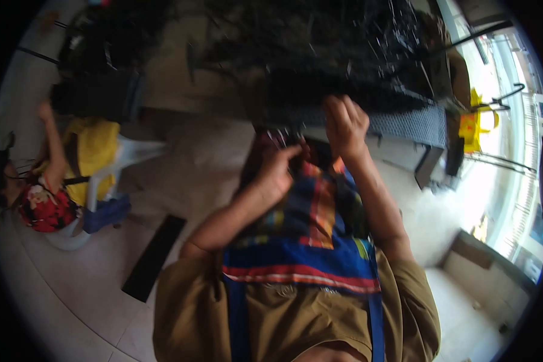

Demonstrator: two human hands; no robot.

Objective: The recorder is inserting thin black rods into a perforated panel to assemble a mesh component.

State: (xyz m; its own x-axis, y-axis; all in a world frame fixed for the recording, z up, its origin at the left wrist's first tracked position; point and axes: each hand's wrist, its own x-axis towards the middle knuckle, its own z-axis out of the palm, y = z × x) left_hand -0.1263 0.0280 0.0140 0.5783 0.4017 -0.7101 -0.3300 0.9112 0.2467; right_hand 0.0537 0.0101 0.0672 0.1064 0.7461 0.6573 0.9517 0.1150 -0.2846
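Observation:
A dark woven panel [398,117] lies in front of me, with a heap of black strands [344,42] behind it. My right hand [346,125] is curled over the panel's near edge and grips it. My left hand [276,174] is just below and to the left, its fingertips pinched together at the same edge. The blur hides whether it holds a strand. A blue, red and yellow plaid cloth [317,235] covers my lap under both forearms.
At the left another person in a yellow top [87,157] sits on a white plastic chair [130,154] with one arm raised. A flat black strip [154,256] lies on the tiled floor. A yellow object [473,123] and black rods stand at the right by bright windows.

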